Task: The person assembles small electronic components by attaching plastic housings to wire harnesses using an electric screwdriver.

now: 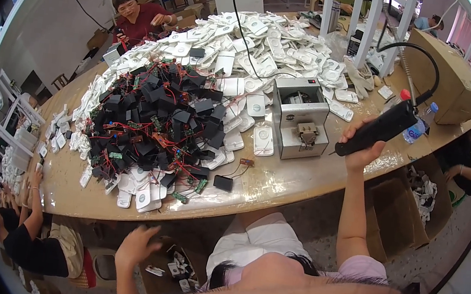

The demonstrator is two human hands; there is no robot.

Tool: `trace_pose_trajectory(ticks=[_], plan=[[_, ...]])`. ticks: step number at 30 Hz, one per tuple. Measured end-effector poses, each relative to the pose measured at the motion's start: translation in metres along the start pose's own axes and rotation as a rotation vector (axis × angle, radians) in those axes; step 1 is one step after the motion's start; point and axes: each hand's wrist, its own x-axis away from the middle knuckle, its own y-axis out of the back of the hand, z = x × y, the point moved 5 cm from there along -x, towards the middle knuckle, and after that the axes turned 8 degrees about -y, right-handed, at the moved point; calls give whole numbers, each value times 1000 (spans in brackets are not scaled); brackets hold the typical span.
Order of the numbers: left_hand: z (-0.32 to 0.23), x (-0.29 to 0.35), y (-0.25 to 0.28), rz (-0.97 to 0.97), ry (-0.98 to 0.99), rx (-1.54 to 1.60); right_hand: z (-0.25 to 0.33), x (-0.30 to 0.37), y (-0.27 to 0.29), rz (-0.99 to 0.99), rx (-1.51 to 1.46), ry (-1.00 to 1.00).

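Observation:
My right hand (pixel 364 151) is closed round a black corded electric screwdriver (pixel 377 131), raised over the right part of the table. Its thick cable loops up from the far end. Close to the screwdriver's tip stands a grey metal machine (pixel 300 120), apart from it. My left hand (pixel 139 245) hovers off the table's front edge, fingers apart and holding nothing. Below that hand is a box of white pieces (pixel 177 265). A heap of black battery-like blocks with red wires and green circuit boards (pixel 153 115) lies on the table, left of the machine.
White plastic casings (pixel 273 45) are piled behind the black heap. A cardboard box (pixel 444 76) and a capped bottle (pixel 414 132) stand on the right. One person (pixel 140 15) sits across the table; another person (pixel 47 247) works at the left. An open carton (pixel 395 218) is below the right edge.

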Motion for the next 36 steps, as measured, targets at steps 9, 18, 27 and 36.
trace_pose_trajectory(ticks=[9, 18, 27, 36], plan=[[-216, -279, 76, -396, -1189, -139, -28, -18, -32, -30, -24, 117], [-221, -307, 48, -365, -863, -457, -45, -31, -47, 37, 227, 12], [-193, -266, 33, -508, -546, -187, -51, -38, -57, -17, 326, -52], [-203, -192, 42, -624, -713, 237, -44, -30, -59, -1, 384, 104]])
